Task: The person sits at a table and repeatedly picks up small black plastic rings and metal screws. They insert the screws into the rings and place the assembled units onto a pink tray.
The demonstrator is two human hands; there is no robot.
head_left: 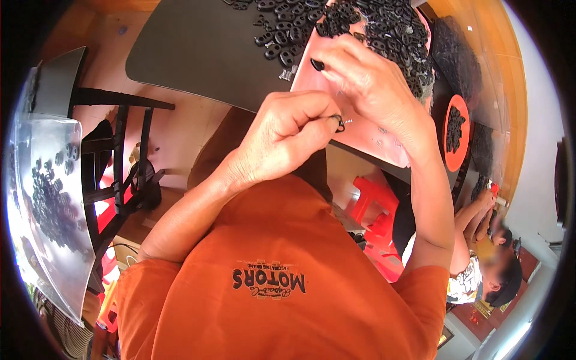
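Observation:
My left hand (pixel 287 135) is closed in a pinch, its thumb and forefinger on a small black plastic piece (pixel 340 123) with an opening in it. Just beyond and to the right, my right hand (pixel 375 81) curves over a pink tray (pixel 384 150). A dark, pointed piece (pixel 317 63) shows at its fingertips and seems held there; the fingers hide part of it. Many black two-holed plastic pieces (pixel 393 30), like cord locks, fill the tray's far part. More black pieces (pixel 282 36) lie on the dark table (pixel 198 54), with small metal springs (pixel 287 74) beside them.
An orange round dish (pixel 464 147) of black pieces stands right of the tray. Far left is a clear plastic bin (pixel 60 135) with dark pieces, near a dark stool frame (pixel 120 162). Red plastic stools (pixel 378 210) stand below the table. Other people (pixel 474 273) sit at the right.

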